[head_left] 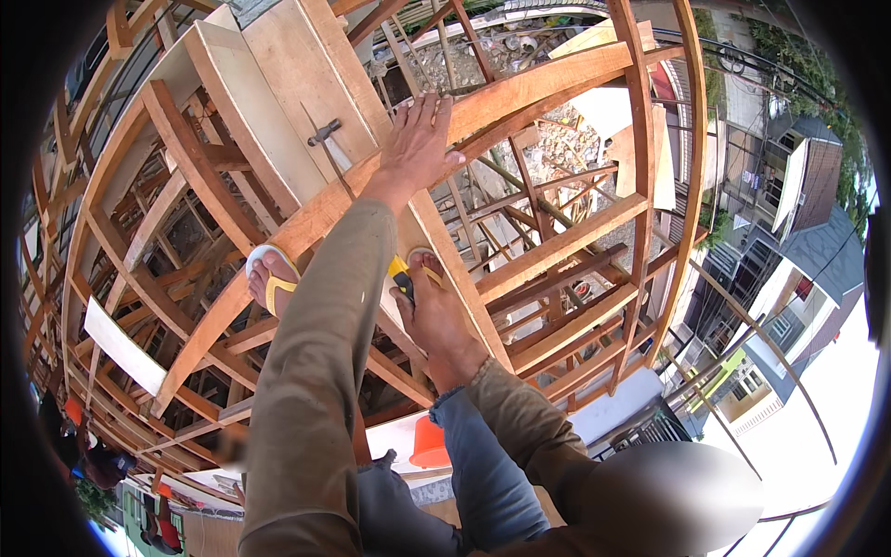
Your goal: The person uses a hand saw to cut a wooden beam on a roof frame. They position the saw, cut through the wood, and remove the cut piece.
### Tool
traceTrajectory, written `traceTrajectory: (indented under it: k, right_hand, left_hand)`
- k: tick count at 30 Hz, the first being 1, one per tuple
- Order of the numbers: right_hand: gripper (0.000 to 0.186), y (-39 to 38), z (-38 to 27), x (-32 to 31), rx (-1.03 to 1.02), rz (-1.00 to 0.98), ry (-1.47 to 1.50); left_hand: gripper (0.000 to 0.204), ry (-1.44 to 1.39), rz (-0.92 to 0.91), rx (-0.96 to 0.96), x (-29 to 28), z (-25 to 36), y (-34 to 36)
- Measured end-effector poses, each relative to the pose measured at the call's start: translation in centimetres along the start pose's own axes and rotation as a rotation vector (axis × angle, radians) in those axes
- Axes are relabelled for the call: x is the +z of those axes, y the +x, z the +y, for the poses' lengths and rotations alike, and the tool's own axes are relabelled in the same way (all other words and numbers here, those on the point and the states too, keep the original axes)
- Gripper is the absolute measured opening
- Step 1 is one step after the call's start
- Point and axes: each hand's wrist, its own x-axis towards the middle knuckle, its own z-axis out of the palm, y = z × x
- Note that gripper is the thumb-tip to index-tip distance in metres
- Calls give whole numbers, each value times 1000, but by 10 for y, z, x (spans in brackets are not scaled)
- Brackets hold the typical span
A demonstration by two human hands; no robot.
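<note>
Yellow-and-black hand tool [401,277]: in right hand [438,320], fingers closed round it, near left edge of long plank [469,302], on near side of curved wooden beam [534,85]. Exact type unclear; contact with plank, cannot tell. Left hand [413,148] laid on the beam, fingers extended, gripping nothing. Hammer [325,132] off beam's far edge, left of left hand. Sandalled left foot [271,278] at beam.

Open framework of brown timber beams [548,82], some curved, with long pale board [288,58] set among them. Dark-headed hammer [325,133] lying on board; left hand [413,148] spread flat on curved beam.
</note>
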Motion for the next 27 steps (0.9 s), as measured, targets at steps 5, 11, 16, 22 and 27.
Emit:
traceTrajectory:
  k: [5, 11, 16, 22, 27]
  right_hand:
    - [33, -129, 23, -51, 27, -45, -33]
    - [31, 13, 33, 15, 321, -29, 848]
    - [38, -119, 17, -46, 226, -166, -5]
    - [32, -53, 26, -4, 196, -34, 62]
    - [31, -55, 8, -3, 293, -84, 105]
  left_hand:
    - [72, 110, -318, -150, 47, 19, 25]
    - [46, 70, -348, -215, 31, 31, 39]
    - [39, 15, -232, -338, 50, 16, 27]
    - [27, 59, -159, -331, 56, 27, 34]
    - [28, 12, -201, -329, 52, 24, 28]
